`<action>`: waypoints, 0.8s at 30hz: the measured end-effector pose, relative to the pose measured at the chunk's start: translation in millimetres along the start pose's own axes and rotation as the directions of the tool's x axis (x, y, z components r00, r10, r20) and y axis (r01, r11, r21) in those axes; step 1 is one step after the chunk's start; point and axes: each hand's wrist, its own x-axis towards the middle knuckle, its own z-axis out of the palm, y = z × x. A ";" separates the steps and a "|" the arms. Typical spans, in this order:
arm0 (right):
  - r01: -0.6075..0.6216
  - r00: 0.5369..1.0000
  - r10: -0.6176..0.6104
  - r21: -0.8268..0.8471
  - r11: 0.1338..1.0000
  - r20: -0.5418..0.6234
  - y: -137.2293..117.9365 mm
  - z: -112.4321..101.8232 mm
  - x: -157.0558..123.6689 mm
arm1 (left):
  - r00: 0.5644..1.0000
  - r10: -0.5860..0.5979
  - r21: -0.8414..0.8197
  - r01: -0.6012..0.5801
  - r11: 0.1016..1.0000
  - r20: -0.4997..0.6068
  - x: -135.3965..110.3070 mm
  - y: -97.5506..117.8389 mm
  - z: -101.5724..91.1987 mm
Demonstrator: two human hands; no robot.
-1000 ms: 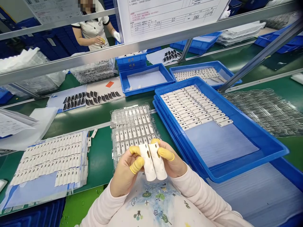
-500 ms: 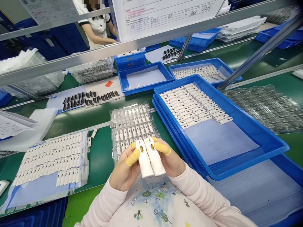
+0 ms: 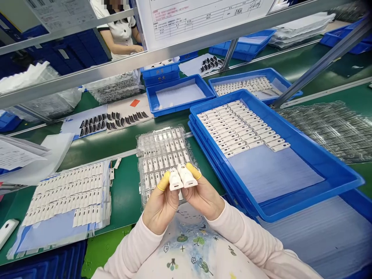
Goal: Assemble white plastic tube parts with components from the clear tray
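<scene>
green belt (image 3: 124, 193) runs across the view. aluminium rail (image 3: 87, 72) above its far side, printed sheet (image 3: 200, 19) fixed on it. steel strut (image 3: 322, 64) slants up at right of the belt. past the rail, stacked blue crates (image 3: 72, 50) and a co-worker (image 3: 119, 35) in a white shirt, blue tray (image 3: 241, 47) further along.

Matt white plastic casings (image 3: 176, 180); next to them, a glossy clear plastic blister tray (image 3: 162, 149) and a smooth blue plastic tray (image 3: 302, 136).
</scene>
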 end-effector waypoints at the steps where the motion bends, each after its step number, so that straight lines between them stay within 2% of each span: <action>1: -0.002 1.000 0.003 0.020 1.000 -0.003 0.2 -0.2 0.3 | 1.000 0.002 -0.003 -0.002 1.000 0.007 0.7 0.5 -1.4; 6: 0.007 1.000 -0.007 -0.005 1.000 -0.027 -0.2 -9.1 6.8 | 0.999 0.033 0.100 -0.036 0.994 0.028 7.3 3.8 -12.7; 7: 0.012 0.999 -0.015 -0.064 0.998 -0.042 -0.7 -13.7 10.0 | 0.997 0.073 0.153 -0.074 0.985 0.017 11.3 5.0 -17.4; 9: 0.033 0.994 -0.064 -0.308 0.951 -0.093 -2.5 -27.1 19.4 | 0.980 0.197 0.270 -0.186 0.945 -0.016 23.9 9.0 -30.6; 12: 0.055 0.971 -0.193 -0.657 0.752 -0.140 -8.8 -56.0 42.3 | 0.930 0.365 0.375 -0.323 0.869 -0.043 52.6 21.3 -60.4; 15: 0.053 0.942 -0.291 -0.784 0.618 -0.165 -21.9 -88.3 77.7 | 0.881 0.469 0.410 -0.404 0.817 -0.067 80.8 39.7 -97.7; 18: 0.014 0.905 -0.387 -0.897 0.441 -0.176 -41.4 -112.5 125.2 | 0.826 0.554 0.463 -0.453 0.761 -0.103 96.5 55.4 -134.7; 21: -0.040 0.882 -0.449 -0.973 0.228 -0.141 -61.0 -122.1 179.3 | 0.781 0.617 0.542 -0.479 0.691 -0.096 101.9 62.9 -163.2; 24: -0.092 0.879 -0.468 -0.996 0.016 -0.089 -73.0 -121.1 229.3 | 0.749 0.661 0.649 -0.477 0.593 -0.052 107.6 67.2 -179.4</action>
